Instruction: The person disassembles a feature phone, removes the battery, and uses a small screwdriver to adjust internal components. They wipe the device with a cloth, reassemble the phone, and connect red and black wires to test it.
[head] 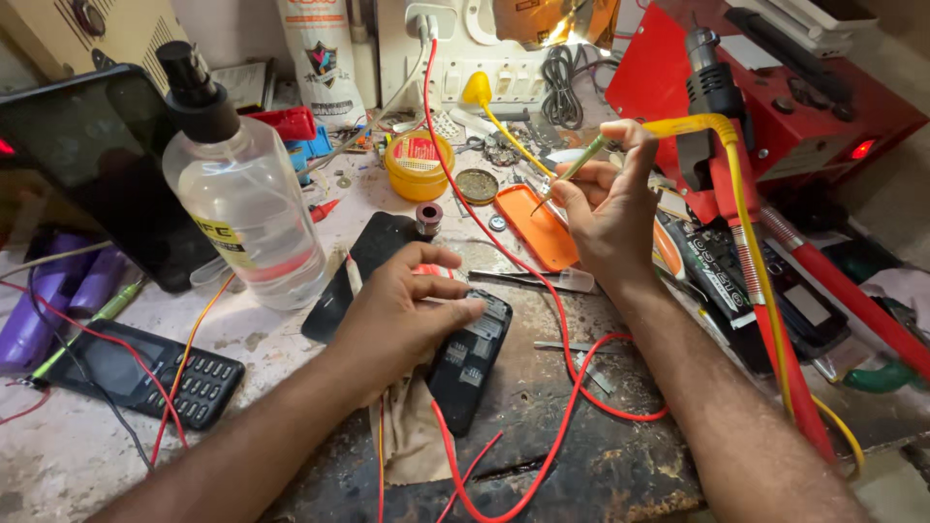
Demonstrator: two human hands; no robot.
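Note:
My left hand [402, 315] rests on an opened black keypad phone [470, 363], pressing it down onto the dark workbench [601, 465] over a beige cloth [412, 436]. My right hand [605, 208] is raised above the bench and grips a soldering iron [567, 174] with a green shaft and yellow cord; its tip points down toward an orange phone cover [538, 228]. Red wires [557, 320] cross the bench between the two hands.
A clear liquid bottle with a black pump [242, 194] stands left. A second black keypad phone [145, 373] lies at the lower left. A yellow round tin [418, 165], a red rework station [775, 107], metal tweezers [528, 279] and cluttered tools fill the back.

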